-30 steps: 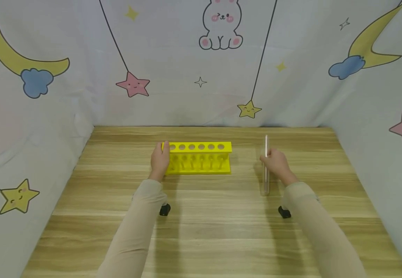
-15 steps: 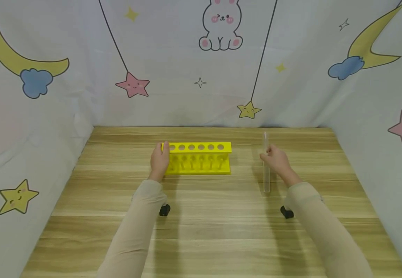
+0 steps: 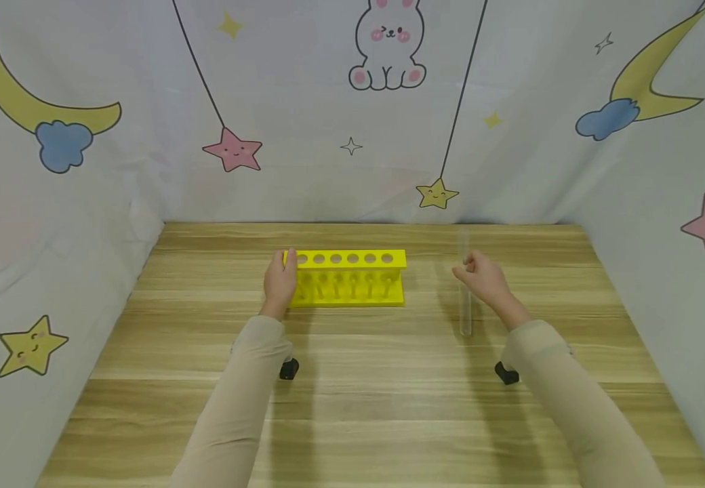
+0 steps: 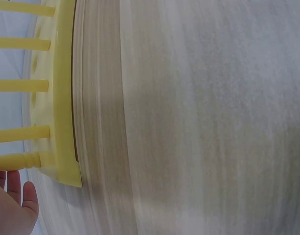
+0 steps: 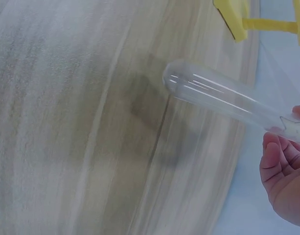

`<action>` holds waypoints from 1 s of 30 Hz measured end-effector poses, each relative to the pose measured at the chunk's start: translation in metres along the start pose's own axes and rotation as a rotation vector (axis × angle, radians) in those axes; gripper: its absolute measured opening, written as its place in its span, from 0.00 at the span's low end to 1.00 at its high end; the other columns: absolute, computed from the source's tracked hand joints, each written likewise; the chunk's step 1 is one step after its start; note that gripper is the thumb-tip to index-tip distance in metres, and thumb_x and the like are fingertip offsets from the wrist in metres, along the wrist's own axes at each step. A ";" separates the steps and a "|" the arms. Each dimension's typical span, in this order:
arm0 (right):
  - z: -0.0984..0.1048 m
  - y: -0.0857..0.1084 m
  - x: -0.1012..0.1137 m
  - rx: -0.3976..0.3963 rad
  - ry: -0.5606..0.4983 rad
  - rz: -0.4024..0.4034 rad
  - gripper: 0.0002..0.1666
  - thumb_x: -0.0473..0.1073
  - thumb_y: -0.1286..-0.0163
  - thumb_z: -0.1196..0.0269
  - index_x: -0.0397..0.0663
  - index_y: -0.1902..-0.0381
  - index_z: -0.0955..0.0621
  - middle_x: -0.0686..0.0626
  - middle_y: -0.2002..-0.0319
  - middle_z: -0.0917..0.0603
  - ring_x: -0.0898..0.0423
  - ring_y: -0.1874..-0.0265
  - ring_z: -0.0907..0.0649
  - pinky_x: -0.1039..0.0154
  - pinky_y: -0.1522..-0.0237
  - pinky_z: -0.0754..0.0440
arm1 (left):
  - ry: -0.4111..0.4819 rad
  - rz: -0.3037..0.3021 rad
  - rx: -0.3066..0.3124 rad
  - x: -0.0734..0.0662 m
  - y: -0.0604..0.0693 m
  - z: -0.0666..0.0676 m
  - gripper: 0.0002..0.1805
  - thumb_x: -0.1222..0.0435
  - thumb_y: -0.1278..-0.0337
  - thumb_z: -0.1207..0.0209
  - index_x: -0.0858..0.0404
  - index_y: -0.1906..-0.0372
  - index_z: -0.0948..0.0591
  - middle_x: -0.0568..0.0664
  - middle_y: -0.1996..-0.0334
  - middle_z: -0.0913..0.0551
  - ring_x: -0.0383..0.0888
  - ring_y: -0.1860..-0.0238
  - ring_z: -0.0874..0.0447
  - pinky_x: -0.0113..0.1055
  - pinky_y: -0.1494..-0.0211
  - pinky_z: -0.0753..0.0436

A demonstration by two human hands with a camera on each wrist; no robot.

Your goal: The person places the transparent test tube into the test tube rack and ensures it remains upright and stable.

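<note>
While the left hand (image 3: 280,281) holds a yellow rack (image 3: 346,265) by its left end, the right hand (image 3: 485,279) pinches a clear tube (image 3: 465,312) between thumb and fingers, so each grip is closed around one thing. There are two hands, one rack and one tube.

The tube is in front of the right hand, to the right of the rack and apart from it, raised over a wood-grained tabletop (image 3: 377,393). It is long, slim, colourless and see-through, with a smooth rounded bottom. In the head view it stands nearly upright, its rounded end lowest; the right wrist view shows pale streaks of light along its wall and a soft shadow on the wood.

The rack rests on the tabletop, its long side facing the person. Six round holes (image 3: 336,258) line its upper plate, the leftmost next to the left thumb and partly covered. Below, a row of short pegs (image 3: 354,288) rises from the base; the left wrist view takes in five yellow rods (image 4: 20,85), the one nearest the fingers thicker and grooved.

Two beige sleeves (image 3: 224,400) cover the arms, and two black pieces (image 3: 289,369) sit under the wrists, one each. Behind hangs a pale cloth (image 3: 304,183) printed with one white rabbit (image 3: 389,68), two yellow moons (image 3: 53,108) and two blue clouds (image 3: 64,146).
</note>
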State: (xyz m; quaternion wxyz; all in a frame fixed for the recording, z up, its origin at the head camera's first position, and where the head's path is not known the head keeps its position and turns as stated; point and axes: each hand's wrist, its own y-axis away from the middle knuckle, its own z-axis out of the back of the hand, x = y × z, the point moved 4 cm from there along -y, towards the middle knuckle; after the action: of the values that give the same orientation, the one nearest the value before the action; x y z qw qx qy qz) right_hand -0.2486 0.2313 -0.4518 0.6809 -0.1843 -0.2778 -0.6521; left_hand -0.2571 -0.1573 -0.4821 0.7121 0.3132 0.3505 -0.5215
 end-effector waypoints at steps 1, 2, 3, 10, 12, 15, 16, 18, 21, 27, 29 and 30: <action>0.001 0.000 0.001 -0.005 -0.002 0.009 0.19 0.48 0.37 0.46 0.37 0.59 0.32 0.39 0.65 0.25 0.48 0.69 0.25 0.61 0.71 0.28 | -0.001 0.002 0.002 0.000 0.000 0.000 0.25 0.49 0.35 0.65 0.64 0.48 0.34 0.59 0.49 0.27 0.55 0.50 0.29 0.47 0.47 0.31; 0.002 0.000 0.002 -0.012 -0.003 0.015 0.18 0.48 0.37 0.46 0.37 0.59 0.32 0.40 0.66 0.25 0.49 0.70 0.26 0.62 0.72 0.28 | -0.003 0.005 0.005 0.000 0.000 0.000 0.25 0.48 0.35 0.66 0.64 0.48 0.34 0.59 0.49 0.27 0.55 0.50 0.29 0.47 0.47 0.31; 0.003 0.000 0.004 -0.018 -0.006 0.023 0.18 0.47 0.37 0.46 0.37 0.60 0.32 0.40 0.68 0.25 0.50 0.72 0.26 0.62 0.73 0.29 | -0.003 0.006 0.008 0.000 0.000 0.000 0.26 0.48 0.35 0.66 0.64 0.48 0.34 0.59 0.49 0.27 0.55 0.50 0.30 0.47 0.47 0.31; 0.010 -0.001 0.010 -0.043 -0.018 0.049 0.16 0.47 0.37 0.46 0.38 0.62 0.33 0.43 0.72 0.28 0.53 0.77 0.29 0.64 0.76 0.32 | -0.009 0.012 0.022 -0.001 0.002 0.000 0.29 0.45 0.37 0.68 0.63 0.47 0.34 0.59 0.49 0.27 0.54 0.50 0.30 0.47 0.46 0.32; 0.012 -0.001 0.011 -0.060 -0.016 0.060 0.15 0.46 0.37 0.45 0.39 0.63 0.33 0.44 0.73 0.28 0.53 0.77 0.30 0.64 0.76 0.32 | -0.006 0.014 0.023 -0.001 0.002 0.000 0.29 0.45 0.37 0.68 0.63 0.47 0.35 0.59 0.48 0.27 0.54 0.49 0.30 0.47 0.46 0.32; 0.014 -0.001 0.014 -0.078 -0.025 0.069 0.14 0.46 0.37 0.45 0.39 0.65 0.33 0.45 0.75 0.28 0.53 0.77 0.31 0.63 0.76 0.33 | -0.005 0.016 0.024 -0.001 0.002 0.000 0.29 0.45 0.37 0.68 0.63 0.47 0.35 0.59 0.49 0.27 0.54 0.49 0.30 0.47 0.46 0.32; 0.015 -0.001 0.014 -0.084 -0.029 0.073 0.14 0.46 0.37 0.45 0.40 0.66 0.33 0.45 0.75 0.27 0.53 0.77 0.31 0.63 0.76 0.33 | -0.006 0.018 0.023 -0.001 0.002 0.000 0.29 0.44 0.37 0.68 0.63 0.47 0.35 0.58 0.49 0.27 0.54 0.50 0.30 0.46 0.46 0.31; 0.016 0.000 0.016 -0.095 -0.038 0.080 0.14 0.46 0.37 0.45 0.40 0.66 0.32 0.44 0.76 0.26 0.53 0.77 0.30 0.63 0.75 0.32 | -0.008 0.021 0.020 -0.001 0.002 0.000 0.29 0.44 0.37 0.68 0.62 0.48 0.34 0.58 0.50 0.26 0.54 0.51 0.30 0.46 0.47 0.31; 0.018 0.000 0.017 -0.100 -0.059 0.081 0.13 0.45 0.37 0.46 0.40 0.67 0.32 0.42 0.75 0.23 0.53 0.77 0.26 0.64 0.75 0.31 | -0.008 0.020 0.021 0.000 0.001 0.000 0.29 0.44 0.37 0.69 0.62 0.48 0.34 0.58 0.52 0.26 0.53 0.54 0.30 0.45 0.49 0.31; 0.020 0.000 0.018 -0.080 -0.109 0.062 0.14 0.46 0.36 0.46 0.39 0.64 0.32 0.36 0.70 0.20 0.45 0.71 0.19 0.62 0.72 0.25 | -0.001 0.020 0.024 0.000 0.001 -0.001 0.30 0.43 0.38 0.70 0.63 0.48 0.35 0.58 0.52 0.26 0.52 0.55 0.30 0.45 0.50 0.31; 0.021 0.000 0.019 -0.078 -0.114 0.066 0.14 0.46 0.35 0.47 0.39 0.63 0.32 0.35 0.68 0.20 0.44 0.69 0.18 0.61 0.70 0.24 | 0.000 0.024 0.025 0.000 0.001 -0.001 0.31 0.42 0.38 0.70 0.62 0.48 0.35 0.58 0.52 0.26 0.53 0.54 0.30 0.46 0.49 0.31; 0.021 0.001 0.019 -0.078 -0.115 0.069 0.14 0.46 0.35 0.47 0.38 0.63 0.32 0.35 0.68 0.20 0.44 0.69 0.18 0.60 0.70 0.24 | -0.002 0.025 0.025 0.000 0.001 -0.001 0.31 0.42 0.38 0.70 0.62 0.47 0.35 0.58 0.51 0.27 0.53 0.53 0.30 0.46 0.49 0.31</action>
State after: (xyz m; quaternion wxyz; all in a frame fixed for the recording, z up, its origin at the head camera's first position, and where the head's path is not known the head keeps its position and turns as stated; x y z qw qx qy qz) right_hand -0.2511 0.2292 -0.4235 0.6781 -0.2574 -0.2841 -0.6270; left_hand -0.2563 -0.1564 -0.4823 0.7147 0.3260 0.3394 -0.5174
